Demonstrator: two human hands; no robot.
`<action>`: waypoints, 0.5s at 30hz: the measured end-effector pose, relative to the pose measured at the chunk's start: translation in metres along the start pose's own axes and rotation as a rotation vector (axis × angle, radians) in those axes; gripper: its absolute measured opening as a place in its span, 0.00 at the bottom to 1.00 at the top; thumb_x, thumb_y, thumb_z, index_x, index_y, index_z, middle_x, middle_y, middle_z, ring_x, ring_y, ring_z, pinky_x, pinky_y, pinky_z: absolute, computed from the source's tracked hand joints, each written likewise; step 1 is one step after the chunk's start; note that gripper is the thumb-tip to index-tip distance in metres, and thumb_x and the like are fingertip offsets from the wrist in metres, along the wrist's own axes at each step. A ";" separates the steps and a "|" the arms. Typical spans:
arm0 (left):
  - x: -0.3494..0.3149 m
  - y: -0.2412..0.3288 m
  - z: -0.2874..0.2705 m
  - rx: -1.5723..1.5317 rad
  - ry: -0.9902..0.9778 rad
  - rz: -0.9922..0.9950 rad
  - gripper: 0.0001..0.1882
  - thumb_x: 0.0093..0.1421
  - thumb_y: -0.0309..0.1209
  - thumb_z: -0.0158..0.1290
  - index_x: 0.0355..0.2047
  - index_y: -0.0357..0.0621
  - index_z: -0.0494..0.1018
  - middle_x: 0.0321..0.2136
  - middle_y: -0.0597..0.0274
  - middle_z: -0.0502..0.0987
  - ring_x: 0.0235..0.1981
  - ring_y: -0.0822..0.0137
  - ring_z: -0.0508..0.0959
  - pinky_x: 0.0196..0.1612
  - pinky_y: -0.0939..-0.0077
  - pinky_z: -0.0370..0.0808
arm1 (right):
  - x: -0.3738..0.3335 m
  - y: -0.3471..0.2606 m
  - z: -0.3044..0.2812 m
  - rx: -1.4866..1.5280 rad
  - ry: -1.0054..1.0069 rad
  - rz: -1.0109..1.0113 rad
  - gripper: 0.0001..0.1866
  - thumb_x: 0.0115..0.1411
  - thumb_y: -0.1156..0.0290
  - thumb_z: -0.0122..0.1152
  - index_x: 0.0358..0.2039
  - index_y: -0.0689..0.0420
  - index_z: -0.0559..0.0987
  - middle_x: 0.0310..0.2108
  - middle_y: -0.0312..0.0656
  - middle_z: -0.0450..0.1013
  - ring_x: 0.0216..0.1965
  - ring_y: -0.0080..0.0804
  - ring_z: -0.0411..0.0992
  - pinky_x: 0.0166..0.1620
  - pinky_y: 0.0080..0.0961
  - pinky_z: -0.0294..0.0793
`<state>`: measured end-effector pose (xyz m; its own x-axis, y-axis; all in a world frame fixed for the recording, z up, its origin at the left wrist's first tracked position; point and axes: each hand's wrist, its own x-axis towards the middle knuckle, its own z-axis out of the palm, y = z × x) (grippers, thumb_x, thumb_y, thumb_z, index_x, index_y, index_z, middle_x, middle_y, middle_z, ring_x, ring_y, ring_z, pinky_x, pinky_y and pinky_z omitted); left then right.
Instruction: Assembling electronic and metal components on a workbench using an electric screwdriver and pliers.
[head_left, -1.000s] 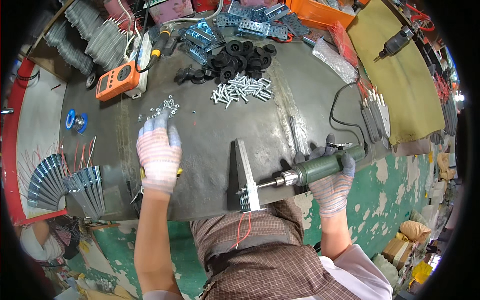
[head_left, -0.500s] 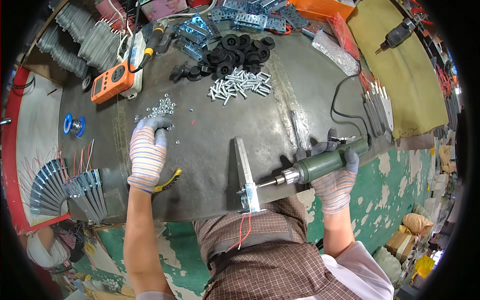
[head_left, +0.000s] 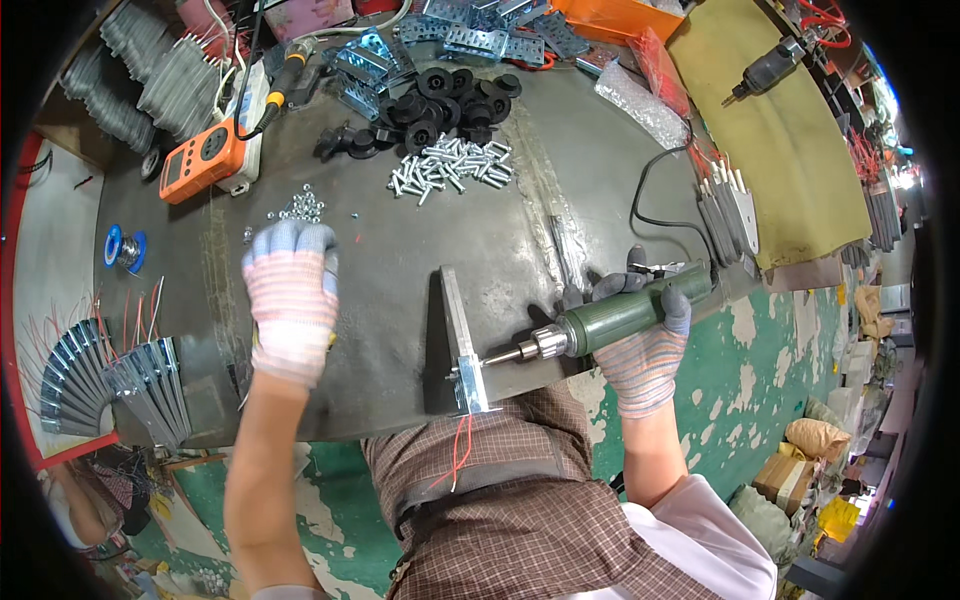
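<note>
My right hand (head_left: pixel 645 365), in a striped glove, grips a green electric screwdriver (head_left: pixel 625 322). Its bit points left and meets the side of a shiny metal bracket (head_left: pixel 470 385). That bracket sits on one end of a long grey metal bar (head_left: pixel 455 310), with red wires hanging over the table's front edge. Just below a small heap of nuts (head_left: pixel 302 205) is my gloved left hand (head_left: pixel 290 300), slightly blurred. Its fingers are curled together, and whatever they hold is hidden. Yellow-handled pliers are mostly covered by this hand.
Silver screws (head_left: pixel 450 167) lie in a pile below black round knobs (head_left: pixel 425 105). A blue solder spool (head_left: pixel 125 248) and wired metal strips (head_left: pixel 80 375) are at left. An orange meter (head_left: pixel 205 160) stands behind. The screwdriver's black cord (head_left: pixel 640 205) curves across the right side.
My left hand has drawn back a little from the nuts and turned its back upward, covering the pliers. The whole view has shifted slightly; the screwdriver still meets the bracket.
</note>
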<state>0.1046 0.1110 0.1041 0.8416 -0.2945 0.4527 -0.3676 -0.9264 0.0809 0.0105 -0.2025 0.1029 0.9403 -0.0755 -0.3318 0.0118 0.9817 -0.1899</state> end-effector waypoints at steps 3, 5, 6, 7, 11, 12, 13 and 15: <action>-0.023 0.038 -0.023 -1.206 -0.241 -0.703 0.05 0.57 0.22 0.52 0.34 0.42 0.70 0.30 0.61 0.75 0.29 0.69 0.74 0.33 0.76 0.71 | -0.003 0.000 0.002 -0.021 0.032 -0.038 0.26 0.48 0.67 0.65 0.49 0.54 0.72 0.32 0.37 0.76 0.42 0.37 0.73 0.62 0.59 0.54; -0.049 0.058 -0.034 -1.916 -0.362 -0.846 0.07 0.56 0.22 0.54 0.36 0.43 0.72 0.27 0.64 0.75 0.26 0.72 0.75 0.31 0.79 0.73 | 0.000 0.001 0.003 -0.045 0.028 -0.030 0.26 0.48 0.67 0.65 0.49 0.54 0.72 0.31 0.36 0.76 0.42 0.37 0.73 0.62 0.59 0.55; -0.061 0.068 -0.032 -1.916 -0.356 -0.851 0.07 0.56 0.22 0.54 0.36 0.43 0.72 0.27 0.64 0.75 0.26 0.72 0.75 0.31 0.79 0.73 | 0.001 0.001 0.002 -0.065 0.006 -0.020 0.27 0.48 0.65 0.67 0.49 0.55 0.72 0.32 0.35 0.74 0.42 0.34 0.71 0.60 0.54 0.58; -0.074 0.077 -0.023 -2.031 -0.422 -0.944 0.06 0.57 0.22 0.54 0.36 0.43 0.72 0.27 0.63 0.75 0.25 0.72 0.75 0.30 0.79 0.73 | 0.002 0.002 0.001 -0.085 -0.017 -0.011 0.28 0.48 0.64 0.68 0.50 0.56 0.72 0.33 0.34 0.73 0.42 0.31 0.70 0.58 0.50 0.62; -0.076 0.086 -0.018 -2.227 -0.507 -1.064 0.06 0.58 0.24 0.55 0.37 0.42 0.74 0.26 0.62 0.76 0.25 0.71 0.75 0.30 0.79 0.73 | 0.004 -0.003 -0.008 -0.088 0.012 -0.061 0.28 0.49 0.63 0.68 0.50 0.56 0.72 0.34 0.34 0.73 0.42 0.32 0.70 0.60 0.52 0.60; -0.075 0.087 -0.018 -2.227 -0.508 -1.063 0.06 0.58 0.24 0.55 0.37 0.42 0.74 0.26 0.62 0.76 0.25 0.71 0.75 0.30 0.79 0.73 | 0.003 -0.002 -0.006 -0.087 -0.002 -0.051 0.27 0.49 0.63 0.67 0.50 0.56 0.72 0.34 0.34 0.74 0.42 0.32 0.70 0.60 0.53 0.59; -0.073 0.087 -0.019 -2.210 -0.515 -1.073 0.06 0.58 0.24 0.55 0.36 0.42 0.74 0.25 0.62 0.76 0.24 0.71 0.75 0.30 0.79 0.73 | 0.003 -0.001 -0.004 -0.086 -0.017 -0.040 0.26 0.49 0.64 0.67 0.49 0.56 0.73 0.34 0.35 0.74 0.42 0.32 0.71 0.61 0.54 0.58; -0.073 0.087 -0.019 -2.191 -0.520 -1.084 0.05 0.59 0.25 0.55 0.36 0.42 0.74 0.25 0.62 0.76 0.24 0.71 0.74 0.30 0.79 0.73 | 0.002 0.002 0.002 -0.073 -0.040 -0.025 0.25 0.50 0.64 0.67 0.48 0.56 0.73 0.34 0.35 0.74 0.42 0.32 0.71 0.62 0.54 0.57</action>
<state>0.0040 0.0564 0.0945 0.7860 -0.4248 -0.4491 0.6171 0.5816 0.5300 0.0129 -0.2008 0.1037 0.9529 -0.0910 -0.2891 0.0117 0.9642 -0.2651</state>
